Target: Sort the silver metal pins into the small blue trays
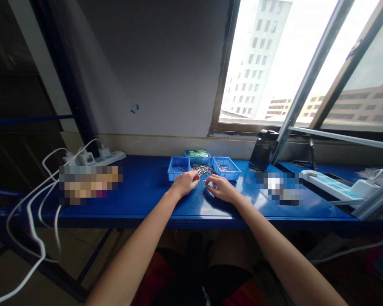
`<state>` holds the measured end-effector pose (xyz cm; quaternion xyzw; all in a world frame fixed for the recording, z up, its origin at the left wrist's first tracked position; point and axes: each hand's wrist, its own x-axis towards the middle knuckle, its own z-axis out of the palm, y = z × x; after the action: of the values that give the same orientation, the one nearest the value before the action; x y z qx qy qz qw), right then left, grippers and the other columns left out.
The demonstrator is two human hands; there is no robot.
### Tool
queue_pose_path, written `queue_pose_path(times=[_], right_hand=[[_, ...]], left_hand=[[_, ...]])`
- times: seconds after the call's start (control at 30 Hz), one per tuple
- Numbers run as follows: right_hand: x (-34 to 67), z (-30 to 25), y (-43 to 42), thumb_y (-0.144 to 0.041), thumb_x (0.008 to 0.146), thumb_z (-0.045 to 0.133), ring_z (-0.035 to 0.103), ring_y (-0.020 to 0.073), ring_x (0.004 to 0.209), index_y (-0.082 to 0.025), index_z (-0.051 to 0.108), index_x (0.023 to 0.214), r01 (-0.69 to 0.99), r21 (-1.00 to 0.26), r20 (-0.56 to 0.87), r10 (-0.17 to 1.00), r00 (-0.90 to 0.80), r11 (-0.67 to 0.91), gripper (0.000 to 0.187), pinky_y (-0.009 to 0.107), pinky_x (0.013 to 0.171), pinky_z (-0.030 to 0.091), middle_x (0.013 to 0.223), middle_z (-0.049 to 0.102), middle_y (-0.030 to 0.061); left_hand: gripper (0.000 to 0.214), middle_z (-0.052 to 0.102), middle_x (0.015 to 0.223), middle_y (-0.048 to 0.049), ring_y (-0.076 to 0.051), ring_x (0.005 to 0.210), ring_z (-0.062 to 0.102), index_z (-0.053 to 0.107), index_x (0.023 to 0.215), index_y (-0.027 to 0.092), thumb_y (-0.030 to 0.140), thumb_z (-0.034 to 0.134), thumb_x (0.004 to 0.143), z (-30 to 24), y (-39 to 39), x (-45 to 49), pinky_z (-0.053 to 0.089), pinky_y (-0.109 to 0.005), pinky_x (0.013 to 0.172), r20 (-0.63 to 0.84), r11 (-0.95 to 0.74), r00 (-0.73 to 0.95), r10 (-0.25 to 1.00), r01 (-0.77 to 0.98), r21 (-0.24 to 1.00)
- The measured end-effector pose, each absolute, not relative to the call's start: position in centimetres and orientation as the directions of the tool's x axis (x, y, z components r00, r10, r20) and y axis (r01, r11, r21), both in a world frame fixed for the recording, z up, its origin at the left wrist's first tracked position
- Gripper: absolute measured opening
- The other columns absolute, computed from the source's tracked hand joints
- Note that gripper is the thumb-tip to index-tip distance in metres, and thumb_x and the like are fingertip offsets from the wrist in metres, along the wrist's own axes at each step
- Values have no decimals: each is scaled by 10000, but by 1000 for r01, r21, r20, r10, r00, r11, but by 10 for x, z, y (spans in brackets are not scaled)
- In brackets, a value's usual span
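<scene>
A loose pile of small metal pieces (pixel 204 170) lies on the blue tabletop (pixel 140 197), and on the near side of that pile the person's two hands work close together. The left hand (pixel 185 184) pinches one end of a thin metal piece (pixel 202 180) between thumb and fingers; the right hand (pixel 222 188) is curled with its fingertips at the other end, though whether it grips the piece or only touches it I cannot tell. The thin piece spans the small gap between the hands, just in front of the pile. Left of the pile stands a blue tray (pixel 173 175) with a few metal pieces inside, right of it another tray (pixel 229 175) with more, and behind it a third tray (pixel 196 160) of green contents. Farther right of the pile a black bottle (pixel 262 152) stands upright; a white power strip (pixel 333 186) lies well beyond it, and another power strip (pixel 112 159) lies well to the pile's left, with white cables (pixel 30 217) trailing over the edge.
</scene>
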<state>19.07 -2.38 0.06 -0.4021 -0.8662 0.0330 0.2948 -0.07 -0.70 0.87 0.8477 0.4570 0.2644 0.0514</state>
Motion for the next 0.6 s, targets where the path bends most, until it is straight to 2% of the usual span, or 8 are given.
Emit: queue_pose_path(times=[0.17, 0.33, 0.5, 0.6], right_hand=[[193, -2, -18, -246, 796, 458, 483, 97, 595, -185, 576, 849, 734, -286, 546, 734, -403, 616, 143, 236, 639, 390, 779, 548, 17], [197, -3, -12, -270, 803, 437, 508, 110, 602, -188, 542, 1031, 822, -306, 609, 763, -218, 479, 264, 268, 681, 412, 951, 563, 61], [200, -6, -9, -280, 786, 439, 557, 195, 851, -189, 485, 1162, 883, -319, 607, 789, -89, 344, 390, 306, 766, 422, 1135, 517, 93], [202, -6, -8, -290, 787, 426, 550, 217, 911, -187, 452, 1205, 905, -333, 586, 810, -22, 266, 431, 319, 784, 424, 1185, 490, 100]], left_hand=[[278, 625, 785, 3, -158, 729, 587, 480, 1054, 243, 347, 468, 796, 13, -12, 1, 412, -226, 628, 347, -503, 389, 853, 788, 355], [239, 633, 830, -10, -169, 760, 587, 520, 993, 242, 366, 433, 808, 15, -13, 0, 413, -236, 650, 287, -480, 398, 871, 813, 329], [239, 635, 871, -23, -181, 782, 584, 542, 964, 239, 372, 426, 803, 13, -11, -1, 418, -248, 657, 262, -484, 417, 871, 822, 300], [246, 635, 874, -32, -186, 794, 583, 548, 962, 235, 376, 419, 807, 12, -10, -1, 422, -254, 665, 250, -485, 425, 870, 828, 282]])
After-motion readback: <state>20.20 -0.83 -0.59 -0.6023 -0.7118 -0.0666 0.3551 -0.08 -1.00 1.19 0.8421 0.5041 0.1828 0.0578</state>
